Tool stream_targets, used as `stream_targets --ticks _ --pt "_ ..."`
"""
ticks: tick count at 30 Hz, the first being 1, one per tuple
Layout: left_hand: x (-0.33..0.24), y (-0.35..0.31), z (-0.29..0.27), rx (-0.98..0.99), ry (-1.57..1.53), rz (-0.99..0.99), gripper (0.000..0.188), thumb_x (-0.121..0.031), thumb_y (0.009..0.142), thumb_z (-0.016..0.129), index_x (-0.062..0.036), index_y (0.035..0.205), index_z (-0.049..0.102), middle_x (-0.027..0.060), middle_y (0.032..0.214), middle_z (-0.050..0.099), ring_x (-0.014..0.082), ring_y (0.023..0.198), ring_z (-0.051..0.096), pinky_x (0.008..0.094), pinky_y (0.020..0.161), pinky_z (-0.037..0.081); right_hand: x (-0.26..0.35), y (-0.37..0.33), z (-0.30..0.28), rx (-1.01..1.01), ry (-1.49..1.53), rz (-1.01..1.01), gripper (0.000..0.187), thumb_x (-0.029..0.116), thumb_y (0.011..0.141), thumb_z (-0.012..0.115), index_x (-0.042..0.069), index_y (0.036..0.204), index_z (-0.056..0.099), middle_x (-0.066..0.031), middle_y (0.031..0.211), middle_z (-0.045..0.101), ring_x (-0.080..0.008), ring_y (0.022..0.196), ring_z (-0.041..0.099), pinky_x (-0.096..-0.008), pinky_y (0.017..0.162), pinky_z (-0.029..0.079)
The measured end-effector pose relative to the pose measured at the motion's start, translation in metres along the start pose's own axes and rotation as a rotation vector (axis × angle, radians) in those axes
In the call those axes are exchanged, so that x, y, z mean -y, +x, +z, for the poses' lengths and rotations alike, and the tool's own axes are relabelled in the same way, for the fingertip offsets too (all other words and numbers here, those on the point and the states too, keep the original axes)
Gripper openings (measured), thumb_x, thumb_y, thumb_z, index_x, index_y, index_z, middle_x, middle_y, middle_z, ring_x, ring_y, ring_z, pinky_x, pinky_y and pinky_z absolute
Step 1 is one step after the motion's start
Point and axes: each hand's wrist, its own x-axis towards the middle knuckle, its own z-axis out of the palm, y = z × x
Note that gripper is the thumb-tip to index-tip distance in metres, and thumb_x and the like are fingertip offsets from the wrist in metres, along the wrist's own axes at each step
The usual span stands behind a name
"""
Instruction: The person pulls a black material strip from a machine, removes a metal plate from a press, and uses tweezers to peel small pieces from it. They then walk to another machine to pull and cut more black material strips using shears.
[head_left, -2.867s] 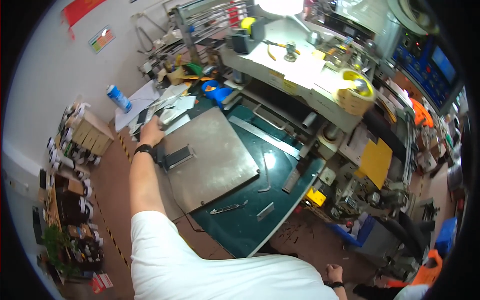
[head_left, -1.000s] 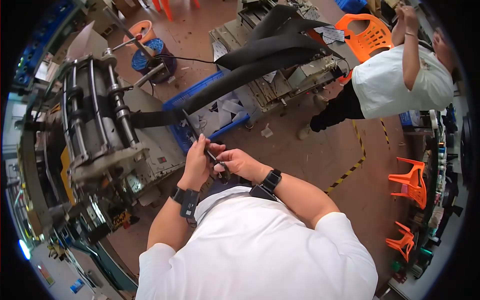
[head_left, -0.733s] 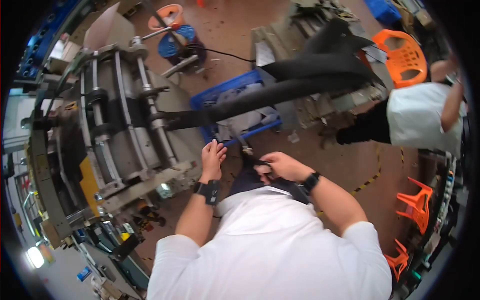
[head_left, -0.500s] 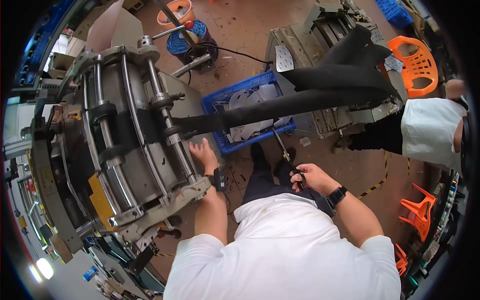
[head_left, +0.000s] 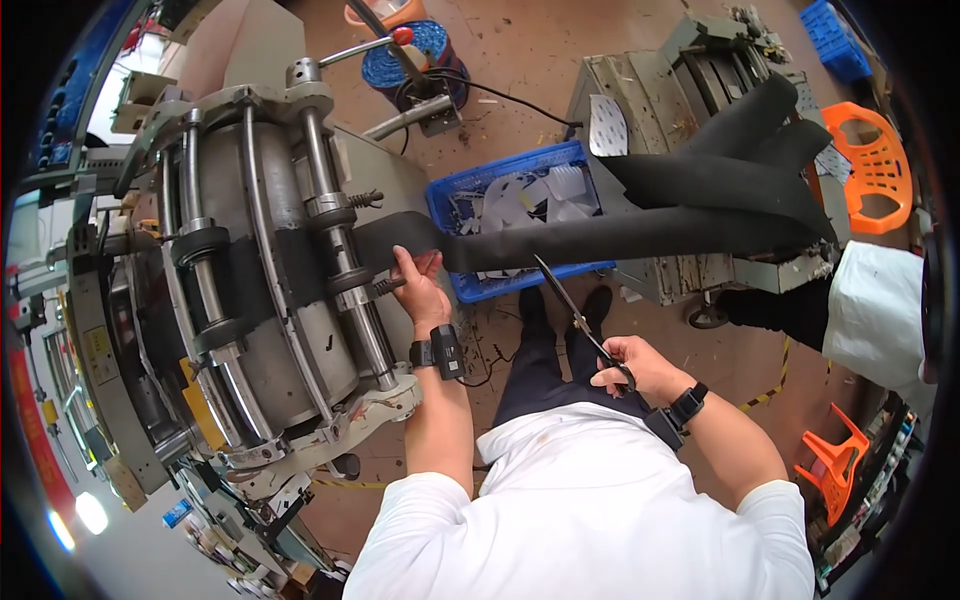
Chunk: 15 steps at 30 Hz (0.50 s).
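A long black sheet strip point(head_left: 600, 238) runs from the steel rollers of a machine point(head_left: 280, 200) on the left to a pile of black sheet at right. At the strip's lower edge, near the rollers, my left hand point(head_left: 420, 295) has its fingers and thumb on the material, pinching it; part of the fingers is hidden. Between hand and rollers the strip bulges up. My right hand point(head_left: 640, 370) is closed round the handles of black-handled scissors point(head_left: 572, 312). Their blades point up and left, tips just below the strip's edge.
Under the strip stands a blue crate point(head_left: 465, 290) with white scraps. The black pile lies on a grey metal machine point(head_left: 640, 100). A person in a white top point(head_left: 875, 310) stands at right, near orange chairs point(head_left: 870, 165). A black cable point(head_left: 510, 98) crosses the floor.
My left hand has moved up from beside the rollers to take the strip's edge, and the strip there has bulged. The scissors have risen slightly toward the strip. The whole view has shifted.
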Motion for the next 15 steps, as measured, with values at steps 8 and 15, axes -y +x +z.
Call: stream_targets --ticks 8,15 --pt "-0.009 0.003 0.005 0.120 -0.102 -0.164 0.035 -0.038 0.100 0.053 -0.0064 0.112 0.060 0.0055 0.094 0.067 0.0216 0.089 0.066 0.0410 0.084 0.057 0.059 0.045 0.043 0.322 -0.007 -0.108 0.033 0.034 0.085 0.070 0.004 0.088 0.056 -0.0046 0.073 0.062 -0.0130 0.065 0.063 -0.0240 0.060 0.047" --pt "-0.026 -0.011 0.022 0.258 -0.381 -0.275 0.037 -0.038 0.103 0.045 -0.0064 0.117 0.058 0.0070 0.109 0.065 0.0194 0.099 0.064 0.0465 0.093 0.055 0.064 0.061 0.081 0.495 0.174 -0.090 0.042 0.045 0.085 0.065 0.005 0.094 0.056 -0.0061 0.080 0.062 -0.0155 0.072 0.065 -0.0234 0.063 0.046"
